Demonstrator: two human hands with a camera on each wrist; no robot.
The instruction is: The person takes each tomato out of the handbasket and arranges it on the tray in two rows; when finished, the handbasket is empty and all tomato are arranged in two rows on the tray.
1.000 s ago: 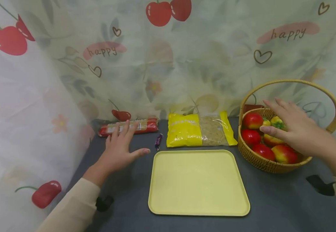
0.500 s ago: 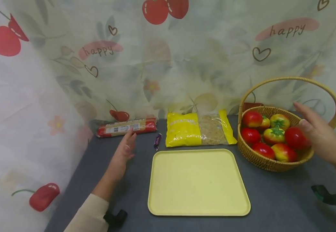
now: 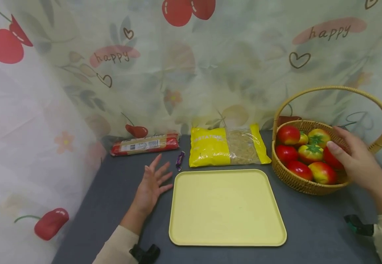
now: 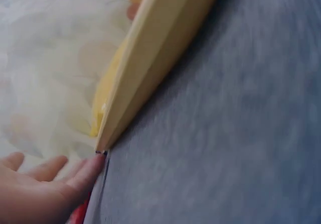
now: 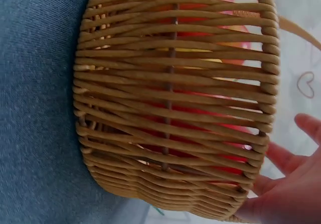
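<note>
My left hand [image 3: 148, 189] is held palm up with fingers spread, just left of the pale yellow tray [image 3: 227, 209]; it holds nothing. In the left wrist view its fingertips overlap the near end of the tray's rim [image 4: 145, 63]. On the right, my right hand [image 3: 359, 161] reaches over the wicker basket's [image 3: 296, 185] right rim, thumb and forefinger extended beside a red fruit [image 3: 332, 157]. Its other fingers are mostly hidden in the head view. Several glossy red and yellow fruits [image 3: 322, 173] fill the basket, some with green star-shaped tops. The right wrist view shows spread fingers [image 5: 283, 158] at the rim.
Behind the tray lie a yellow bag [image 3: 210, 146] with a clear window, a small purple wrapped candy [image 3: 180, 161] and a red-and-clear packet [image 3: 144, 144]. The basket's tall handle [image 3: 336, 88] arches over it. A printed curtain [image 3: 191, 73] closes off the back.
My left hand has moved right and nearer the tray, turning palm up. My right hand first drew back from above the fruits, then moved in at the basket's right rim.
</note>
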